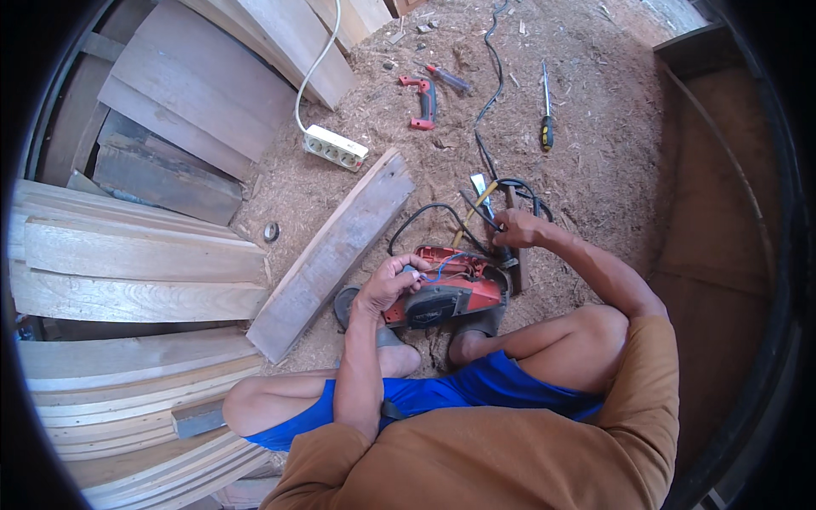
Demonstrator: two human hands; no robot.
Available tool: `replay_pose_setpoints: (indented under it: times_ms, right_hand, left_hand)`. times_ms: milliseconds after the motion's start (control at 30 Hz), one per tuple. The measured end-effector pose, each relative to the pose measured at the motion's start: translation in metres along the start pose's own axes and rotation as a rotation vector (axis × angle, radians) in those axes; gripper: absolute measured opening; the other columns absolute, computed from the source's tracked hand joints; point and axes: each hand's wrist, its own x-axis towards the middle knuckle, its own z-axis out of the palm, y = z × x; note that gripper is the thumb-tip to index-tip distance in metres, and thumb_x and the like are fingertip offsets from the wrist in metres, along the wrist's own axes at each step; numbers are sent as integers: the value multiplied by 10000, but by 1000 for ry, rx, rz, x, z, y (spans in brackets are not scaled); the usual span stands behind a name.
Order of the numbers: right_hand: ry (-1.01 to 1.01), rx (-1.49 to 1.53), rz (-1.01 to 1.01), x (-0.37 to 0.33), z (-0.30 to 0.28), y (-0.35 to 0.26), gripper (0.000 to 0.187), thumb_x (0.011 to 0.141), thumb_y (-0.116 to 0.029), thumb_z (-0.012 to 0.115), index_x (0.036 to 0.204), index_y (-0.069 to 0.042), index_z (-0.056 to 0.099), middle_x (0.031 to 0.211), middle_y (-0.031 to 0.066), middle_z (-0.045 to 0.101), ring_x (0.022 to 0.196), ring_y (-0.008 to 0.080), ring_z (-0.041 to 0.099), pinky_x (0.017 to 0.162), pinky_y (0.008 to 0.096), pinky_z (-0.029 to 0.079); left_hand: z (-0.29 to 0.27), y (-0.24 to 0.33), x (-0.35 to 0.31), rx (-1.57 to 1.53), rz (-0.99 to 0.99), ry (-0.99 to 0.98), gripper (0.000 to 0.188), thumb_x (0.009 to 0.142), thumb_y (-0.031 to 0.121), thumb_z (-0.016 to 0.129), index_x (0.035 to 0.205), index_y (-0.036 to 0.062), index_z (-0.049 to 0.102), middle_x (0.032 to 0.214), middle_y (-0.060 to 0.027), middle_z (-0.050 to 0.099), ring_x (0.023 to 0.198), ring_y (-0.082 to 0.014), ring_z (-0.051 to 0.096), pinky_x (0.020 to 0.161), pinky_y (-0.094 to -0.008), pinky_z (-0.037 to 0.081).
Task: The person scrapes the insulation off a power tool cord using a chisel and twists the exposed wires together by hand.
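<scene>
Pinching thin wires (441, 269), at least one of them blue, in the left grip (387, 287), closed on them just above the red and black power tool (483, 296). Curling the right grip (517, 229) right of the frame's centre, among a black cord (434, 205), a yellow strip (464, 228) and a pale-bladed hand tool (481, 189); cannot tell whether holding any of these.

Can count one power tool, set below the frame's centre near the feet, opened along its upper side with wiring exposed. Can also count one upright piece of wood (518, 255), just beside the tool at its right end.

On the sawdust-covered ground (595, 195), can count one red and grey handle piece (425, 104) at upper centre, one slim red and bluish tool (450, 79) just beside it, and one screwdriver (546, 132) with a black and yellow handle, farther right. Left of centre, can find one white power strip (337, 147) with three round sockets showing, one small dark ring (271, 232), and one thick plank (331, 255) lying slantwise. Can see many boards (140, 268) stacked along the left edge, too overlapped to count.

Can make out faint marking on the power tool's dark side panel, too small to read.
</scene>
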Motion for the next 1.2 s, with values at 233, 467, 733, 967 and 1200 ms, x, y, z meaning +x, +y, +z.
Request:
replay_pose_setpoints:
  times_ms: [233,467,733,967,1200]
  right_hand:
    - [-79,12,116,-4,-3,2,395,810,-297,722,1084,-14,706,929,203,729,906,308,712,800,430,538]
    - [-79,34,134,-5,-6,2,386,818,-293,705,1074,-4,702,892,198,727,844,305,712,766,427,542]
    - [-95,381,45,-12,-14,-32,313,892,-239,701,1098,-5,728,879,77,731,796,150,664,712,352,533]
    - [-159,288,-159,-2,-1,-52,335,887,-208,764,1132,14,716,956,85,756,800,151,693,743,329,556]
    - [-220,324,-108,-2,12,-52,238,869,-135,746,1052,16,735,840,83,749,797,166,695,725,345,547]
  left_hand:
    - [0,2,0,-189,-38,15,385,995,330,588,1139,-14,683,907,-51,679,736,-92,626,685,-236,513]
    - [2,4,1,-177,-49,60,429,1008,367,553,1131,-22,687,865,-41,653,709,-90,619,645,-233,504]
    - [-2,2,5,-122,-30,128,417,1002,366,595,1100,-32,671,902,-88,676,705,-105,625,640,-232,532]
    - [2,5,6,-136,-47,151,366,1005,341,610,1098,-9,663,915,-72,660,708,-105,629,632,-233,535]
    - [4,5,8,-185,-42,100,334,1017,300,589,1150,-4,627,942,-92,670,746,-127,652,648,-256,544]
